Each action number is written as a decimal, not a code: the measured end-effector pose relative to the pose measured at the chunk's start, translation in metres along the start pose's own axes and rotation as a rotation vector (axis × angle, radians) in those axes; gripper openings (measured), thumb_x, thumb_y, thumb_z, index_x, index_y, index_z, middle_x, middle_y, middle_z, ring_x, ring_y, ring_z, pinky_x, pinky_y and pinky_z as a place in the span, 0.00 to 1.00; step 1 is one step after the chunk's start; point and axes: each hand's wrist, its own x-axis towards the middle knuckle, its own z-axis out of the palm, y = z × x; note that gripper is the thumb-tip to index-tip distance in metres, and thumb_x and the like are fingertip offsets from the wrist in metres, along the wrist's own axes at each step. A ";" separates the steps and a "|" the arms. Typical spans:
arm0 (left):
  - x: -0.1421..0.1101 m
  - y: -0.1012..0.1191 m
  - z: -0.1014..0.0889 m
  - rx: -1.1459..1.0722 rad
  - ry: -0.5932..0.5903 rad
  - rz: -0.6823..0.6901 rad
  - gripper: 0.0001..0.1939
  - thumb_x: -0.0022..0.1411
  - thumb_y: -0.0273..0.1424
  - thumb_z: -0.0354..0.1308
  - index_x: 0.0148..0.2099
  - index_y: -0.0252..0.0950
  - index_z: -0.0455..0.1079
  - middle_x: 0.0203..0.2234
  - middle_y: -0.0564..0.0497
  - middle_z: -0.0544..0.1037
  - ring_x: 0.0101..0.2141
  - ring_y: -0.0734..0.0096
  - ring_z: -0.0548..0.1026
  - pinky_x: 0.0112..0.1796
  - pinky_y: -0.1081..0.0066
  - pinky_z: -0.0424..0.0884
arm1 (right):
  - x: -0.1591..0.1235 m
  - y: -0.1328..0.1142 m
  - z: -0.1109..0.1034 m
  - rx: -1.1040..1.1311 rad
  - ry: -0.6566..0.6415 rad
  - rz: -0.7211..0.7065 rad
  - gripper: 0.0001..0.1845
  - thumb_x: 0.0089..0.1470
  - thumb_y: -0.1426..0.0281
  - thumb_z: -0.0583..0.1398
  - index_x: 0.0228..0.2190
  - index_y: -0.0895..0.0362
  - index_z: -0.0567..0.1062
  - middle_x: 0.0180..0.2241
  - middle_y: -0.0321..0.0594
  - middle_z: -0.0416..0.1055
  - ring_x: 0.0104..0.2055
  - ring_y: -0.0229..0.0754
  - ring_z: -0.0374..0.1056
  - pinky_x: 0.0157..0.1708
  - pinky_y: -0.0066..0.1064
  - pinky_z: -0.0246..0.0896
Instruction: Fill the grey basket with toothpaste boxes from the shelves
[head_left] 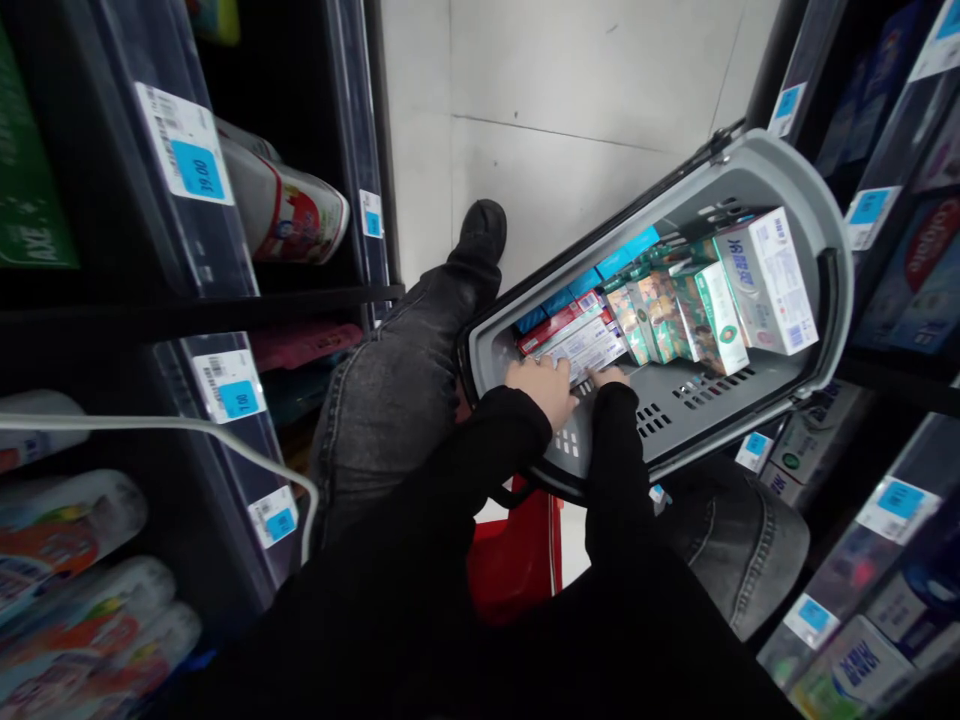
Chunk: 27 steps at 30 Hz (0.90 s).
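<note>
White boxes (589, 350) lie in the left end of the gray basket (821, 185), directly beyond the two hands and inside the near wall. The left hand (546, 388) reaches over the rim with its back up, its fingers bent against the near left edge of these boxes. Whether it is clamped on one or merely presses there cannot be told, since the fingertips are hidden. The right hand (610, 377) is just beside it, at the near right corner of the same boxes; a sleeve covers much of it, so its grip cannot be told either. The two hands are close together but apart.

Behind the white boxes and touching them lies a red box (555, 328), with blue boxes (589, 283) along the far wall. To the right of the hands, patterned boxes (660, 315) stand in a row, followed by a green-and-white box (727, 325) and a big white box (776, 285) near the right end.

The basket sits between the left leg (390, 385) and the right knee (742, 550). A shoe (484, 228) rests on the floor (577, 80), and bottles (307, 215) lie on the left shelf (169, 50).
</note>
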 end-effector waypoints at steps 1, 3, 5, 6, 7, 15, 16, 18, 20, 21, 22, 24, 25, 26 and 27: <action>0.001 0.000 0.000 0.005 0.001 0.003 0.24 0.65 0.41 0.52 0.57 0.30 0.63 0.51 0.35 0.72 0.52 0.48 0.70 0.49 0.56 0.65 | -0.001 -0.006 -0.019 -0.035 0.134 -0.030 0.23 0.55 0.63 0.60 0.49 0.63 0.69 0.48 0.60 0.68 0.57 0.59 0.62 0.55 0.50 0.59; 0.002 -0.001 0.001 0.012 0.003 0.009 0.24 0.65 0.41 0.51 0.57 0.30 0.63 0.50 0.35 0.72 0.52 0.48 0.70 0.49 0.56 0.65 | -0.003 -0.018 -0.061 -0.128 0.487 -0.147 0.29 0.59 0.60 0.55 0.56 0.63 0.60 0.57 0.65 0.57 0.63 0.63 0.51 0.59 0.56 0.52; 0.002 -0.001 0.000 0.014 0.004 0.010 0.24 0.65 0.41 0.51 0.57 0.30 0.64 0.51 0.36 0.72 0.52 0.49 0.70 0.49 0.56 0.65 | -0.003 -0.028 -0.096 -0.252 0.786 -0.276 0.32 0.58 0.59 0.56 0.58 0.63 0.57 0.58 0.65 0.53 0.63 0.65 0.48 0.59 0.60 0.48; 0.002 -0.001 0.000 0.015 0.005 0.009 0.24 0.65 0.41 0.51 0.57 0.30 0.64 0.51 0.36 0.72 0.51 0.49 0.70 0.49 0.56 0.66 | -0.002 -0.033 -0.110 -0.314 0.865 -0.321 0.34 0.55 0.59 0.59 0.57 0.64 0.58 0.57 0.65 0.53 0.62 0.66 0.49 0.59 0.60 0.48; 0.002 -0.001 0.000 0.015 0.004 0.009 0.24 0.65 0.41 0.51 0.57 0.30 0.64 0.51 0.36 0.72 0.51 0.49 0.70 0.49 0.56 0.66 | -0.001 -0.035 -0.119 -0.365 0.891 -0.345 0.34 0.52 0.59 0.61 0.55 0.64 0.60 0.55 0.64 0.55 0.61 0.66 0.50 0.58 0.60 0.48; 0.001 -0.001 0.001 -0.003 0.035 0.008 0.25 0.64 0.40 0.52 0.57 0.29 0.64 0.51 0.35 0.72 0.51 0.48 0.70 0.49 0.55 0.66 | 0.012 -0.020 -0.110 -0.455 0.925 -0.199 0.39 0.47 0.63 0.66 0.57 0.59 0.57 0.61 0.65 0.50 0.59 0.65 0.52 0.54 0.62 0.48; 0.001 -0.002 0.000 -0.003 0.033 0.007 0.25 0.64 0.40 0.52 0.58 0.29 0.64 0.51 0.35 0.72 0.51 0.48 0.70 0.49 0.55 0.65 | 0.013 -0.018 -0.110 -0.459 0.917 -0.176 0.39 0.47 0.64 0.66 0.56 0.59 0.57 0.61 0.65 0.51 0.59 0.64 0.53 0.54 0.62 0.48; 0.000 -0.001 -0.001 0.003 0.022 0.005 0.25 0.65 0.40 0.51 0.58 0.29 0.64 0.52 0.35 0.72 0.52 0.49 0.70 0.49 0.56 0.65 | 0.014 -0.015 -0.115 -0.498 0.870 -0.188 0.35 0.46 0.64 0.66 0.53 0.59 0.61 0.59 0.64 0.55 0.57 0.63 0.56 0.54 0.61 0.49; 0.000 -0.001 -0.003 0.009 0.011 0.006 0.25 0.65 0.41 0.51 0.58 0.30 0.63 0.52 0.35 0.72 0.52 0.49 0.70 0.49 0.57 0.65 | 0.011 -0.015 -0.124 -0.539 0.778 -0.266 0.31 0.45 0.63 0.67 0.48 0.60 0.65 0.55 0.61 0.61 0.54 0.61 0.60 0.53 0.59 0.52; 0.000 0.000 -0.004 0.009 0.010 0.005 0.25 0.65 0.41 0.51 0.59 0.30 0.63 0.52 0.35 0.72 0.52 0.49 0.70 0.49 0.57 0.65 | 0.008 -0.015 -0.128 -0.544 0.724 -0.307 0.29 0.44 0.61 0.67 0.46 0.60 0.67 0.53 0.59 0.63 0.53 0.60 0.62 0.52 0.57 0.55; 0.000 0.000 -0.004 0.008 0.011 0.008 0.26 0.65 0.41 0.51 0.59 0.30 0.63 0.52 0.35 0.72 0.52 0.49 0.70 0.49 0.57 0.65 | 0.004 -0.015 -0.132 -0.534 0.667 -0.332 0.28 0.43 0.60 0.67 0.44 0.60 0.68 0.51 0.58 0.65 0.51 0.59 0.63 0.51 0.55 0.57; -0.001 0.001 -0.004 0.004 0.022 0.013 0.26 0.65 0.41 0.51 0.59 0.29 0.63 0.52 0.35 0.72 0.52 0.48 0.70 0.49 0.56 0.65 | -0.005 -0.012 -0.132 -0.475 0.537 -0.303 0.29 0.42 0.58 0.68 0.42 0.60 0.69 0.46 0.55 0.68 0.48 0.57 0.66 0.48 0.49 0.61; -0.001 0.001 -0.004 0.003 0.027 0.016 0.26 0.65 0.41 0.51 0.59 0.29 0.63 0.52 0.35 0.72 0.52 0.48 0.70 0.49 0.56 0.65 | -0.009 -0.008 -0.129 -0.432 0.451 -0.252 0.28 0.41 0.57 0.68 0.41 0.60 0.70 0.43 0.52 0.70 0.46 0.55 0.67 0.46 0.47 0.63; -0.001 0.001 -0.003 0.003 0.030 0.019 0.26 0.65 0.41 0.51 0.59 0.29 0.63 0.52 0.35 0.72 0.52 0.48 0.70 0.49 0.56 0.65 | -0.014 -0.003 -0.123 -0.382 0.341 -0.186 0.27 0.41 0.57 0.68 0.40 0.59 0.71 0.39 0.49 0.71 0.44 0.54 0.68 0.45 0.45 0.64; -0.001 0.001 -0.002 0.004 0.031 0.020 0.26 0.65 0.41 0.51 0.59 0.29 0.63 0.52 0.35 0.72 0.52 0.48 0.70 0.49 0.56 0.65 | -0.019 0.002 -0.114 -0.333 0.211 -0.111 0.25 0.40 0.58 0.68 0.38 0.58 0.72 0.35 0.47 0.72 0.41 0.53 0.69 0.43 0.43 0.65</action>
